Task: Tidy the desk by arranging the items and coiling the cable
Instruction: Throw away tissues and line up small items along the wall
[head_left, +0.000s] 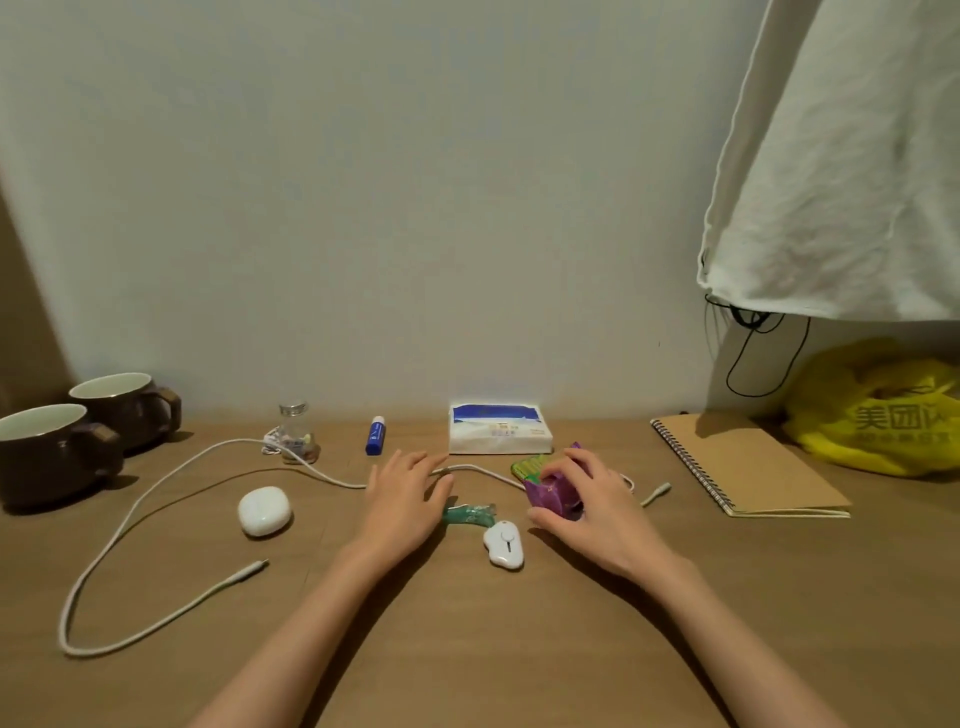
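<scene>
A long white cable (130, 519) loops across the left and middle of the wooden desk (467, 649); its far plug (657, 492) lies right of my hands. My left hand (408, 491) rests flat over the cable at the desk's middle, fingers straight. My right hand (587, 506) curls round a purple wrapper (550, 493), with a green packet (527, 467) just behind it. A teal wrapper (470, 514) and a small white clip-like gadget (503, 543) lie between my hands. A white earbud case (265, 510) sits to the left.
Two brown mugs (67, 441) stand at the far left. Along the wall are a small glass bottle (297, 434), a blue tube (375, 435) and a tissue pack (498, 428). A spiral notebook (748, 467) and yellow bag (878, 410) lie right, under hanging white cloth (841, 171).
</scene>
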